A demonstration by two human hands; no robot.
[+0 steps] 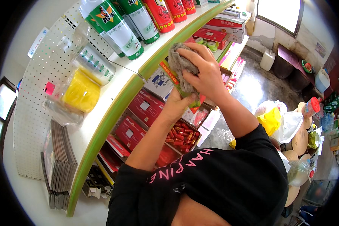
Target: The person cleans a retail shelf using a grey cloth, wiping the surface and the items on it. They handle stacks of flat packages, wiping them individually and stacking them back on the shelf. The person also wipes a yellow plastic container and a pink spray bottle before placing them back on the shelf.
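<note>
My right hand [204, 66] grips a crumpled grey-brown cloth [182, 63] and presses it against a small printed box [169, 72] in red, yellow and green. From below, my left hand [177, 104] holds that box, its thumb near the cloth's lower edge. The cloth hides much of the box. Both hands are in front of the green-edged shelf [124, 87], above the lower shelves. Green and white spray cans [121, 36] and red spray cans [162, 15] stand on the shelf just beyond my hands.
A yellow plastic-wrapped pack [82, 90] and a stack of thin panels [58, 158] sit on the shelf at left. Below are maroon boxes [145, 107] and a carton of red batteries [182, 138]. Round wooden stools [301, 141] bearing bags stand at right.
</note>
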